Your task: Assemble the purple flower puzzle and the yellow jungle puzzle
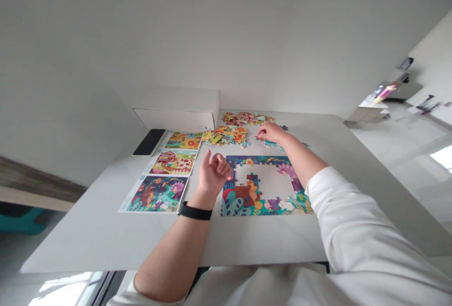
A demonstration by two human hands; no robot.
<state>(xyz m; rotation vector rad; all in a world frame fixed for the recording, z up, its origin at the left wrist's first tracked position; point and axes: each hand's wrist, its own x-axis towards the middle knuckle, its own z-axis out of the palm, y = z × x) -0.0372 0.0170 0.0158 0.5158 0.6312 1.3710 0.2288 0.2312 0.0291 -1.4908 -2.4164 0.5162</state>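
Note:
A jigsaw puzzle (240, 200) lies on the table, its border joined around a bare middle and a patch of joined pieces at its left. My left hand (212, 176) hovers at the puzzle's left edge, palm turned up, thumb raised and fingers loosely curled, with nothing visible in it. Beyond the far edge of the puzzle, my right hand (271, 132) reaches among loose dark and teal pieces (270, 144). Its fingertips are pinched on a small puzzle piece, mostly hidden by the fingers.
Left of the puzzle is a printed sheet (173, 162) with three pictures. A black phone (149, 142) lies beside it, before a white box (176, 116). Yellow pieces (226, 135) and reddish pieces (243, 118) are heaped near the wall. The white table (268, 245) extends toward me.

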